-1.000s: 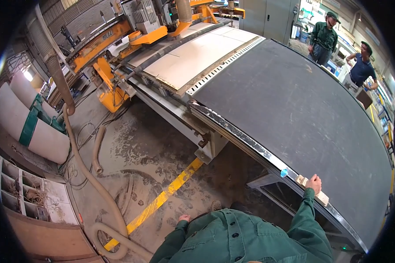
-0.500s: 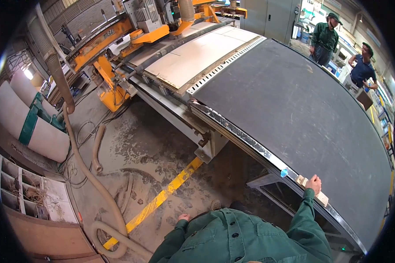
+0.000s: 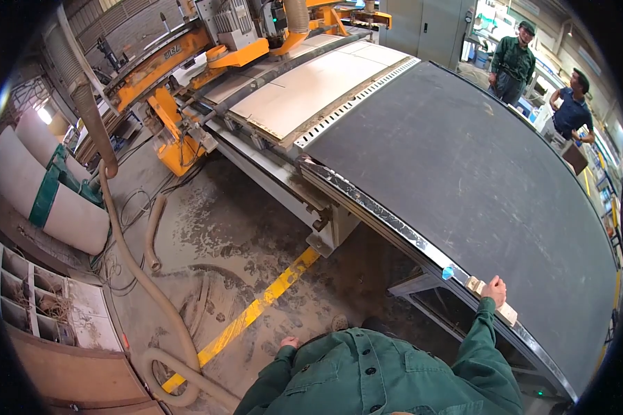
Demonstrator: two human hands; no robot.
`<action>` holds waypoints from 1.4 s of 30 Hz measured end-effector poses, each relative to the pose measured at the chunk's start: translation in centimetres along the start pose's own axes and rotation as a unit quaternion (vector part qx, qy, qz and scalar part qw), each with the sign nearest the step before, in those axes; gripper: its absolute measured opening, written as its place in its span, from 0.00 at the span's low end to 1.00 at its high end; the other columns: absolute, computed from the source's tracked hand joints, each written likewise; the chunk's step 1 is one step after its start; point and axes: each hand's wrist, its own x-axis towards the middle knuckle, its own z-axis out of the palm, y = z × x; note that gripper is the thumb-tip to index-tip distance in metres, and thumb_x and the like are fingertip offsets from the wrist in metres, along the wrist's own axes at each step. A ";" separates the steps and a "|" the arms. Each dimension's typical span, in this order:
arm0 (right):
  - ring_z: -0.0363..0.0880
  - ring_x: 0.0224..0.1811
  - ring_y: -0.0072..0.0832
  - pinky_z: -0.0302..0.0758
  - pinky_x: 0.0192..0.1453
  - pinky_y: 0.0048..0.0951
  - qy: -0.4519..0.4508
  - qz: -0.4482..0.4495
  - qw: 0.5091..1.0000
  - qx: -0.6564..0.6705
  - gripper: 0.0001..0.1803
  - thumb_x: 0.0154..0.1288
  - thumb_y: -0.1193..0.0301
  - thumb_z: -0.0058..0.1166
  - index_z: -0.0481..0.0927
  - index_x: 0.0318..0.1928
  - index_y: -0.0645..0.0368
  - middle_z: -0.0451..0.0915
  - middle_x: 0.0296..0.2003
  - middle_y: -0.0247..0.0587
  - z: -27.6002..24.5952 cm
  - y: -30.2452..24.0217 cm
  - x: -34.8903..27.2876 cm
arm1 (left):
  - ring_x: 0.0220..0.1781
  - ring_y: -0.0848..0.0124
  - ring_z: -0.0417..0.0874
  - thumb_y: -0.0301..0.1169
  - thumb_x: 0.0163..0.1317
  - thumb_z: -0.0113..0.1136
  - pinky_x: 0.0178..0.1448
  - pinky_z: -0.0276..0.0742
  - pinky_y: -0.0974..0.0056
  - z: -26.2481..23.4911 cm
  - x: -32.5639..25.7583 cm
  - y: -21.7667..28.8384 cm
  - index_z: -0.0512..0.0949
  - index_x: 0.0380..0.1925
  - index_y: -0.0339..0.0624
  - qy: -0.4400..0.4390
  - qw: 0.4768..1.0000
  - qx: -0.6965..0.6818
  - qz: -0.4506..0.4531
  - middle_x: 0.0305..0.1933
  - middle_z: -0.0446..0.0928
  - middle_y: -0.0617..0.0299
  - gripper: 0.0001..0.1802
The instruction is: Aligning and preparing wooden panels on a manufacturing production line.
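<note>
My right hand (image 3: 493, 288) lies across a pale wooden block (image 3: 507, 314) at the near edge of a large table (image 3: 457, 166) with a dark top. Its fingers are curled over the block, and the hand hides the block's middle. A blue round spot (image 3: 448, 272) shows on the metal edge strip just beyond the block. My left hand (image 3: 290, 342) hangs low beside my body, away from the table. It is small in view and its fingers are mostly hidden. Both arms wear green sleeves.
An orange gantry machine (image 3: 237, 52) spans a bed with pale boards (image 3: 304, 90) at the far left. Hoses (image 3: 142, 277) and cables lie on the dusty floor, crossed by a yellow line (image 3: 259, 308). Two people (image 3: 513, 62) stand beyond the table. A compartmented box (image 3: 34, 294) is at left.
The far person in green has turned their head slightly. The orange gantry appears shifted a little to the right. My hands stay in place.
</note>
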 end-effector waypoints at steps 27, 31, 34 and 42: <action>0.71 0.31 0.40 0.67 0.35 0.39 0.007 -0.001 1.000 -0.010 0.18 0.55 0.57 0.36 0.73 0.23 0.57 0.73 0.26 0.42 0.0 0.1 0.0 | 0.25 0.68 0.75 0.39 0.44 0.55 0.33 0.71 0.66 0.3 0.9 -0.4 0.76 0.30 0.38 -0.008 1.000 0.028 -0.004 0.23 0.75 0.56 0.17; 0.71 0.31 0.40 0.67 0.35 0.39 0.002 -0.001 1.000 -0.011 0.18 0.55 0.57 0.36 0.73 0.24 0.57 0.73 0.26 0.42 0.0 0.1 0.0 | 0.24 0.69 0.75 0.38 0.45 0.55 0.32 0.71 0.66 0.1 0.3 0.2 0.76 0.30 0.38 -0.012 1.000 0.005 -0.015 0.22 0.75 0.56 0.16; 0.71 0.31 0.40 0.67 0.35 0.39 0.007 0.001 1.000 -0.014 0.18 0.55 0.57 0.35 0.73 0.24 0.57 0.73 0.26 0.42 0.0 0.5 0.1 | 0.24 0.70 0.75 0.37 0.45 0.55 0.32 0.70 0.66 0.2 -0.3 1.1 0.75 0.30 0.37 -0.005 1.000 0.015 -0.003 0.22 0.75 0.57 0.15; 0.71 0.32 0.40 0.66 0.36 0.39 -0.002 -0.001 1.000 -0.002 0.18 0.56 0.57 0.35 0.73 0.25 0.57 0.73 0.27 0.42 0.1 -0.3 -0.1 | 0.22 0.70 0.74 0.36 0.46 0.55 0.30 0.70 0.67 0.0 0.2 0.0 0.75 0.30 0.36 -0.009 1.000 0.010 -0.008 0.22 0.75 0.56 0.15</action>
